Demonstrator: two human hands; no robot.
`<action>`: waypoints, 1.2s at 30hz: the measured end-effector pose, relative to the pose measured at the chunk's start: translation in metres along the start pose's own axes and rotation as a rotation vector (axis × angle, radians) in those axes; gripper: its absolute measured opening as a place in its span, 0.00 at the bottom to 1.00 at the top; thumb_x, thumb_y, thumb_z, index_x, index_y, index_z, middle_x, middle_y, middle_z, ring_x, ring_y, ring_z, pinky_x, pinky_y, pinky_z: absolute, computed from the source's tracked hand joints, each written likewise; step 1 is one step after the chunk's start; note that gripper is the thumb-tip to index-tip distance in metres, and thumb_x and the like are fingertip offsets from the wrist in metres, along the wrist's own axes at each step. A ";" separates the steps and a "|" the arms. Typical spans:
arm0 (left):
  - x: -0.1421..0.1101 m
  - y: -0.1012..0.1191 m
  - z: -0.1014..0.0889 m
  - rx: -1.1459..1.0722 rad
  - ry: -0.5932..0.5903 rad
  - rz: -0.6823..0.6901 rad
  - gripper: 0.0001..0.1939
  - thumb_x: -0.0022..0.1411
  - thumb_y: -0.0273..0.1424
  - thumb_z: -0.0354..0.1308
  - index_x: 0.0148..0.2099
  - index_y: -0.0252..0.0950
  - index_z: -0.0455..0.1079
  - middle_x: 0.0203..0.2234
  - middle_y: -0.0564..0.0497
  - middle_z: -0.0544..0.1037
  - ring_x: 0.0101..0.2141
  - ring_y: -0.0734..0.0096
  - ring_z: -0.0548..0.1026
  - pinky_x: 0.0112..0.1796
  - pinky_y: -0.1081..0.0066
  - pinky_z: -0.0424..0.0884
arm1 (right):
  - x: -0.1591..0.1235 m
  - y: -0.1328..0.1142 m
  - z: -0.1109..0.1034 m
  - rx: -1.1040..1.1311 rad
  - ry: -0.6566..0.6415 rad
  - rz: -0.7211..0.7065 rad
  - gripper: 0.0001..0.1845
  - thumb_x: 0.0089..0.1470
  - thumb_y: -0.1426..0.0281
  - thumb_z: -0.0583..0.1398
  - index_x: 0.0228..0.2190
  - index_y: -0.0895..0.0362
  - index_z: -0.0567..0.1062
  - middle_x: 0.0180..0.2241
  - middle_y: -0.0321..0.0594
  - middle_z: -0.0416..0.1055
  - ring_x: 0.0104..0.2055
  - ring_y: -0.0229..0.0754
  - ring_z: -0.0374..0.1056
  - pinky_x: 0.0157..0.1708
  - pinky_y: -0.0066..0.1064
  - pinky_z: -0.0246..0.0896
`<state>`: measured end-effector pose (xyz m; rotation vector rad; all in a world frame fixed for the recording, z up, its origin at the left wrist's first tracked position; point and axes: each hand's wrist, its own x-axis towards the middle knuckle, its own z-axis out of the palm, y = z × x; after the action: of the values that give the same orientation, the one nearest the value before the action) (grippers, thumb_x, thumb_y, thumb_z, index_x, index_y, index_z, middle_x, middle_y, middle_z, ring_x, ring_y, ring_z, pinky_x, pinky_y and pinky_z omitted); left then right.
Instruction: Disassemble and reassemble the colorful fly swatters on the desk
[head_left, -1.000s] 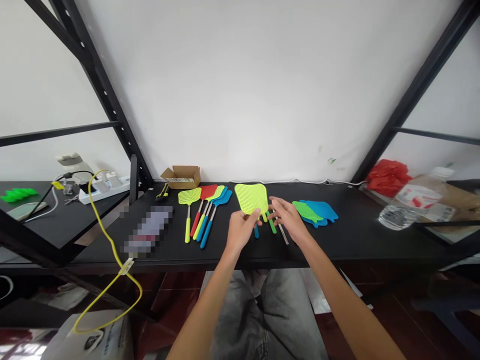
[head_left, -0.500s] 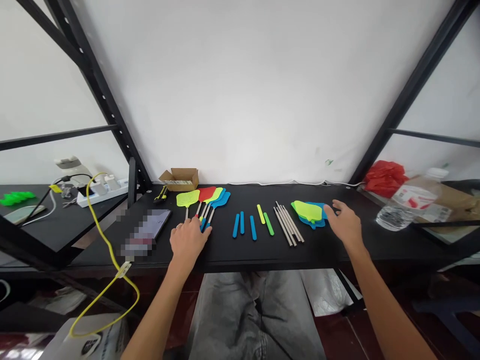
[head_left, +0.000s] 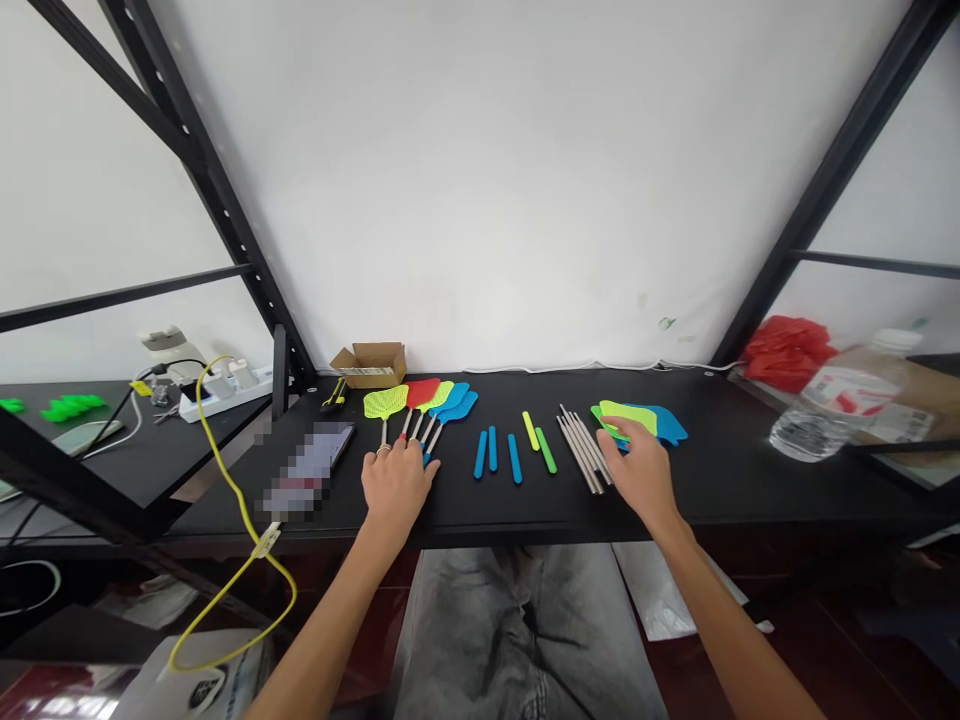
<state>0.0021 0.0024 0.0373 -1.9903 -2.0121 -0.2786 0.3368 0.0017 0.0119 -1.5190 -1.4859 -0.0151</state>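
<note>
My left hand (head_left: 397, 482) lies over the handles of several assembled fly swatters (head_left: 386, 403), its fingers spread on top of them. Their mesh heads, in yellow-green, red and blue, fan out beyond the fingers. My right hand (head_left: 641, 468) is open at the near edge of a pile of loose swatter heads (head_left: 637, 416), thumb and fingers apart. The pile is yellow-green, green and blue, and the hand partly covers it. Left of this hand lies a bunch of metal rods (head_left: 580, 455). Loose handles (head_left: 514, 458) in blue, yellow and green lie between the hands.
A phone (head_left: 311, 465) with a yellow cable (head_left: 225, 478) lies at left. Behind the swatters stand an open cardboard box (head_left: 371, 368) and a black-yellow tool (head_left: 334, 397). A plastic bottle (head_left: 832, 410) and a red bag (head_left: 787, 352) are at right. Black posts frame the desk (head_left: 720, 480).
The yellow-green head held a second ago now lies on the loose pile. My left hand went left onto the swatter handles; my right hand went right of the pile, then back to its near edge.
</note>
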 end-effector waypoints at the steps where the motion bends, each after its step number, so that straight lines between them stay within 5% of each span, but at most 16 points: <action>1: 0.000 -0.001 -0.001 0.001 -0.007 0.012 0.12 0.63 0.35 0.53 0.41 0.34 0.75 0.39 0.38 0.79 0.43 0.47 0.74 0.42 0.58 0.63 | -0.002 -0.002 0.001 0.011 -0.004 -0.007 0.18 0.58 0.60 0.54 0.43 0.56 0.76 0.46 0.47 0.75 0.50 0.53 0.68 0.48 0.43 0.63; 6: 0.002 -0.001 -0.005 -0.003 0.006 0.008 0.12 0.63 0.31 0.51 0.37 0.33 0.75 0.38 0.38 0.78 0.43 0.49 0.75 0.41 0.60 0.65 | -0.007 -0.017 0.004 0.069 -0.015 -0.046 0.15 0.59 0.62 0.54 0.42 0.55 0.76 0.45 0.46 0.75 0.50 0.52 0.68 0.48 0.43 0.63; 12: -0.003 0.006 -0.024 -0.040 -0.083 -0.133 0.16 0.69 0.33 0.42 0.49 0.33 0.68 0.28 0.42 0.78 0.32 0.49 0.78 0.31 0.64 0.66 | -0.014 -0.046 0.010 0.181 -0.048 -0.090 0.13 0.60 0.65 0.54 0.40 0.54 0.77 0.46 0.45 0.74 0.50 0.51 0.68 0.49 0.42 0.63; 17: -0.011 0.014 -0.035 -0.140 -0.090 -0.117 0.15 0.70 0.34 0.42 0.52 0.38 0.65 0.29 0.44 0.79 0.32 0.52 0.78 0.31 0.68 0.64 | -0.028 -0.075 0.023 0.306 -0.147 -0.108 0.12 0.61 0.64 0.55 0.39 0.52 0.78 0.44 0.44 0.75 0.49 0.51 0.69 0.47 0.41 0.64; 21: -0.021 0.037 -0.034 -0.354 -0.041 -0.065 0.17 0.72 0.38 0.40 0.49 0.37 0.67 0.31 0.44 0.80 0.33 0.55 0.78 0.30 0.70 0.60 | -0.039 -0.099 0.041 0.514 -0.294 0.061 0.16 0.61 0.57 0.55 0.37 0.52 0.79 0.38 0.45 0.77 0.42 0.52 0.72 0.40 0.40 0.66; 25: -0.039 0.073 -0.033 -0.625 -0.058 0.048 0.21 0.72 0.45 0.39 0.43 0.41 0.70 0.32 0.45 0.79 0.34 0.56 0.77 0.29 0.70 0.56 | -0.038 -0.112 0.055 0.991 -0.397 0.343 0.20 0.58 0.51 0.57 0.36 0.54 0.77 0.35 0.45 0.77 0.38 0.49 0.72 0.37 0.38 0.67; 31: -0.051 0.124 -0.029 -1.214 -0.214 0.137 0.27 0.71 0.48 0.38 0.27 0.38 0.61 0.21 0.50 0.69 0.23 0.69 0.66 0.26 0.71 0.53 | -0.027 -0.106 0.048 1.314 -0.274 0.558 0.18 0.49 0.52 0.66 0.29 0.55 0.73 0.23 0.37 0.68 0.27 0.42 0.67 0.31 0.34 0.64; 36: -0.075 0.137 -0.023 -1.766 -0.658 0.011 0.27 0.66 0.56 0.41 0.27 0.40 0.52 0.16 0.60 0.52 0.17 0.78 0.48 0.20 0.74 0.48 | 0.005 -0.075 0.023 1.364 -0.129 0.536 0.16 0.51 0.53 0.64 0.29 0.52 0.69 0.20 0.30 0.55 0.23 0.39 0.60 0.26 0.33 0.62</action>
<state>0.1407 -0.0729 0.0234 -3.2140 -2.2010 -2.2852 0.2672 0.0035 0.0479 -0.6863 -0.7368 1.1765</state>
